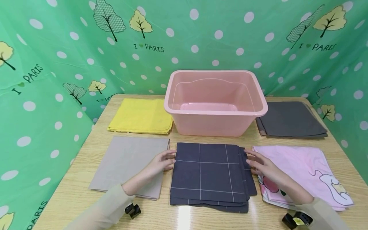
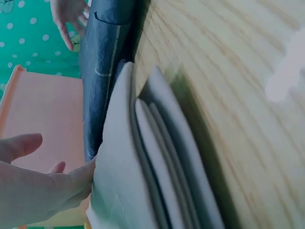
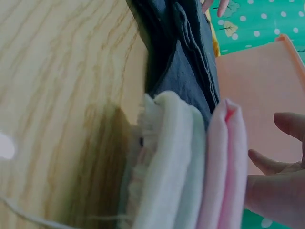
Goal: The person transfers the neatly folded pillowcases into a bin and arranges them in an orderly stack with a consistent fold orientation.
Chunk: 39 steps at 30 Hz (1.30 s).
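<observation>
A folded dark navy cloth with thin white grid lines [image 1: 207, 172] lies at the middle of the table. At its left edge is my left hand [image 1: 159, 163], fingers loosely bent, over the right side of a folded grey cloth [image 1: 129, 163]. My right hand [image 1: 265, 166] is at the navy cloth's right edge, above the left part of a folded pink cloth with a cartoon print [image 1: 304, 172]. Neither hand grips anything. Layered edges of the grey cloth [image 2: 124, 157] show in the left wrist view, those of the pink cloth [image 3: 224, 167] in the right wrist view.
Behind the navy cloth stands a pink plastic tub [image 1: 212, 124]. A folded yellow cloth [image 1: 141, 115] lies left of it, and a folded dark grey cloth [image 1: 291, 119] lies right. A green dotted curtain [image 1: 195, 35] hangs around the wooden table [image 1: 77, 195].
</observation>
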{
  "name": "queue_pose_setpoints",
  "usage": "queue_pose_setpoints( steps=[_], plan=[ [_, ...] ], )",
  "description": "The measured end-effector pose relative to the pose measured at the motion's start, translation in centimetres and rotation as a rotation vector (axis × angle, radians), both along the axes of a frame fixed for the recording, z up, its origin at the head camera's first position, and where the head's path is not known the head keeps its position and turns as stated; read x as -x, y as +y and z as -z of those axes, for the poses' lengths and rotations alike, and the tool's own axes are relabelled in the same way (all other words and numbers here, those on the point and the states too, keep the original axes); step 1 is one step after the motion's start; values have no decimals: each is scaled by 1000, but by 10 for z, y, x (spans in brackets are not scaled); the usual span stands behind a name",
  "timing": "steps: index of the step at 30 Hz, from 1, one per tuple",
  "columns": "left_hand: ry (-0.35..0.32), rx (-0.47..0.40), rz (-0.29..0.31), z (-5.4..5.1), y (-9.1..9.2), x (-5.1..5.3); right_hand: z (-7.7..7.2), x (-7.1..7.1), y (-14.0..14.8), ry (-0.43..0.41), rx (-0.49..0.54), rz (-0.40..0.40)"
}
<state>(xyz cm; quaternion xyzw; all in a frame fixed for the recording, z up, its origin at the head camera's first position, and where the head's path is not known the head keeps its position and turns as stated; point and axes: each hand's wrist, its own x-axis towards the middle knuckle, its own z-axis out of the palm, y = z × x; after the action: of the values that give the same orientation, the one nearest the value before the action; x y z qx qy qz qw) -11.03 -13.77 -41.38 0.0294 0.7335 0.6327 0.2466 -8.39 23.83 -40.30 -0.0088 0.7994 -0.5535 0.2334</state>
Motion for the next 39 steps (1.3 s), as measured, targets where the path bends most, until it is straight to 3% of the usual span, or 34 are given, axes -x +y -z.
queue_pose_setpoints(
  steps=[4,8,14,21,29,34,39],
  plan=[
    [-76,-56,-26,2,1,1,-1,1,-3,-73,27,11],
    [-110,-85,-36,4,1,2,0,2,-5,-119,80,35],
    [-132,-57,-54,7,3,2,3,4,-5,-164,186,76],
    [-168,-38,-80,8,8,1,3,8,-6,-203,207,110],
    [-183,-52,-98,8,12,0,5,11,-10,-218,200,96],
    [-183,-49,-101,8,13,0,6,11,-13,-184,190,80],
    [-175,-21,-108,7,14,-1,9,10,-19,-138,113,85]
  ],
)
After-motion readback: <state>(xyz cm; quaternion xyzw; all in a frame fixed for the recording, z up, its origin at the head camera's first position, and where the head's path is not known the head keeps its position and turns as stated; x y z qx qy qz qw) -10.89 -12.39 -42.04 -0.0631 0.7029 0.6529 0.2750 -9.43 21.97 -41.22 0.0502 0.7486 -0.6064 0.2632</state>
